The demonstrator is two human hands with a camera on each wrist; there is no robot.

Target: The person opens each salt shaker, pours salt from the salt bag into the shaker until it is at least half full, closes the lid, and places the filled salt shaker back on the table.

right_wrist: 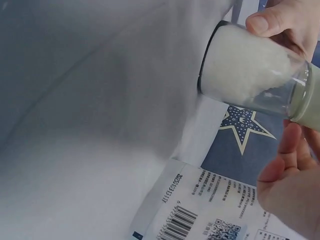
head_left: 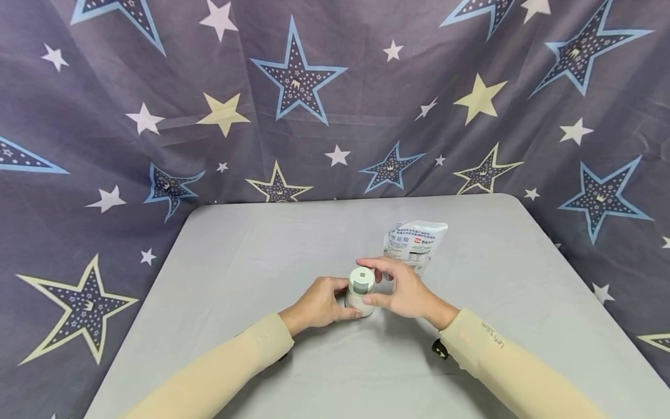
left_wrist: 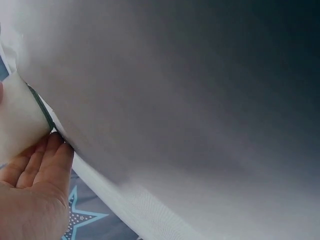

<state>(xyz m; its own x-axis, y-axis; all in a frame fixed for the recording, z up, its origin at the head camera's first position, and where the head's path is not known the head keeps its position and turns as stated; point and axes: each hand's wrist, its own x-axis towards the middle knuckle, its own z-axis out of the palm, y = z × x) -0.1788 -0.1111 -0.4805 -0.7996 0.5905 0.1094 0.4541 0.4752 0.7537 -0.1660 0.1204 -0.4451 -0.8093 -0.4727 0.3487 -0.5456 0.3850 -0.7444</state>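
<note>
A clear glass jar (right_wrist: 247, 65) of white granules stands on the table, its pale green lid (head_left: 362, 274) with a darker flap uppermost. My left hand (head_left: 319, 302) grips the jar's body from the left, thumb in front and fingers behind. At the right side, my right hand (head_left: 407, 289) holds the lid between thumb and fingers. The left wrist view catches only the jar's lower part (left_wrist: 22, 117) beside the left fingers. Just behind the right hand is a white printed pouch of salt (head_left: 419, 240), its lower part partly hidden by that hand.
A light grey cloth covers the table (head_left: 262, 250). Beyond its back edge hangs a dark curtain (head_left: 356, 105) with a star pattern. In the right wrist view, the pouch's barcode side (right_wrist: 200, 200) lies close to the right hand.
</note>
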